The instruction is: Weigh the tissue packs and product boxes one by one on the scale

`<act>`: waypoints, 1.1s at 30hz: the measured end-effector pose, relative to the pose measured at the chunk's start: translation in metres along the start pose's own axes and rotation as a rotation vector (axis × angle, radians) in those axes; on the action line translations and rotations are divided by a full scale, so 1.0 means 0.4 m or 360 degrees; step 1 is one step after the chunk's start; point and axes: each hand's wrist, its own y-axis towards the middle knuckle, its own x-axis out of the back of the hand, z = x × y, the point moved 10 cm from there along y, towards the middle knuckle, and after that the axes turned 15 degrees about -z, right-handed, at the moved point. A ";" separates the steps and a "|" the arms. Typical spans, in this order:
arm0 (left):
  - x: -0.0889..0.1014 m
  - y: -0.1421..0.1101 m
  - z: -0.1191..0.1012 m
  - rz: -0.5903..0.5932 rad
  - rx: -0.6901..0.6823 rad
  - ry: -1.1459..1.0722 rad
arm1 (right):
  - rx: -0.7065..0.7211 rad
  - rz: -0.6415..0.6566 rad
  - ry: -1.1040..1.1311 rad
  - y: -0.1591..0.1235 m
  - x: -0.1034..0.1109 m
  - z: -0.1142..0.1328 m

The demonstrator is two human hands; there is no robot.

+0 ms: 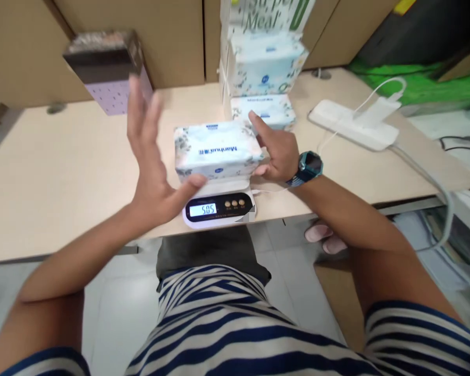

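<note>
A white tissue pack [215, 150] printed "Manhua" lies on a small white digital scale [219, 204] at the desk's front edge; the display reads 505. My left hand [151, 156] is raised just left of the pack, fingers stretched and spread, thumb near the pack's lower left corner. My right hand [276, 151], with a teal watch on its wrist, rests at the pack's right end, index finger pointing up, other fingers touching the pack's side.
More tissue packs [264, 62] are stacked behind the scale, with one lying flat [264, 109]. A purple and dark box [107, 65] stands at back left. A white power strip [354, 125] with cables lies to the right. The beige desk [55, 167] extends left.
</note>
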 end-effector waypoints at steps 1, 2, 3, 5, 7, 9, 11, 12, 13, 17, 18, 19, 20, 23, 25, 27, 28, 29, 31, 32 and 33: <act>0.016 -0.024 0.069 -0.0057 0.0267 -0.0069 | 0.0028 -0.0083 0.0023 0.009 0.012 0.004; 0.024 -0.050 0.127 -0.0075 0.0484 -0.0123 | 0.0032 -0.0156 0.0044 0.019 0.024 0.005; 0.027 -0.072 0.166 -0.0059 0.0615 -0.0177 | 0.0015 -0.0207 0.0060 0.027 0.035 0.003; 0.034 -0.094 0.199 -0.0021 0.0675 -0.0218 | -0.0030 -0.0261 0.0091 0.039 0.052 -0.002; 0.054 -0.092 0.208 -0.0044 0.0676 -0.0258 | -0.0101 -0.0286 0.0135 0.041 0.064 -0.007; 0.080 -0.082 0.225 -0.0110 0.0766 -0.0332 | -0.0228 -0.0320 0.0205 0.030 0.072 -0.014; 0.095 -0.075 0.256 -0.0148 0.0912 -0.0413 | -0.0475 -0.0343 0.0350 0.005 0.073 -0.031; 0.095 -0.076 0.275 -0.0138 0.1001 -0.0455 | -0.0663 -0.0345 0.0466 -0.014 0.070 -0.043; 0.090 -0.080 0.297 -0.0113 0.1097 -0.0498 | -0.0873 -0.0340 0.0597 -0.036 0.063 -0.056; 0.063 -0.110 0.369 -0.0033 0.1403 -0.0619 | -0.1502 -0.0303 0.0953 -0.117 0.044 -0.063; 0.063 -0.115 0.382 -0.0044 0.1432 -0.0627 | -0.1558 -0.0306 0.0968 -0.125 0.048 -0.059; 0.064 -0.119 0.392 -0.0055 0.1447 -0.0630 | -0.1597 -0.0316 0.0969 -0.130 0.053 -0.058; 0.068 -0.122 0.401 -0.0064 0.1451 -0.0631 | -0.1623 -0.0335 0.0957 -0.132 0.059 -0.059; 0.080 -0.128 0.417 -0.0040 0.1404 -0.0635 | -0.1654 -0.0432 0.0882 -0.131 0.082 -0.074; 0.083 -0.129 0.419 0.0008 0.1323 -0.0618 | -0.1661 -0.0467 0.0848 -0.130 0.088 -0.083; 0.080 -0.132 0.423 0.0047 0.1286 -0.0575 | -0.1659 -0.0452 0.0826 -0.130 0.082 -0.089; 0.079 -0.133 0.426 0.0049 0.1293 -0.0550 | -0.1660 -0.0433 0.0819 -0.131 0.076 -0.092; 0.080 -0.134 0.431 0.0033 0.1315 -0.0529 | -0.1668 -0.0420 0.0820 -0.133 0.071 -0.098; 0.096 -0.132 0.445 -0.0015 0.1388 -0.0498 | -0.1717 -0.0457 0.0817 -0.147 0.077 -0.125; 0.112 -0.131 0.454 -0.0022 0.1437 -0.0494 | -0.1752 -0.0493 0.0812 -0.158 0.091 -0.145; 0.133 -0.132 0.462 -0.0013 0.1496 -0.0500 | -0.1777 -0.0535 0.0800 -0.170 0.116 -0.168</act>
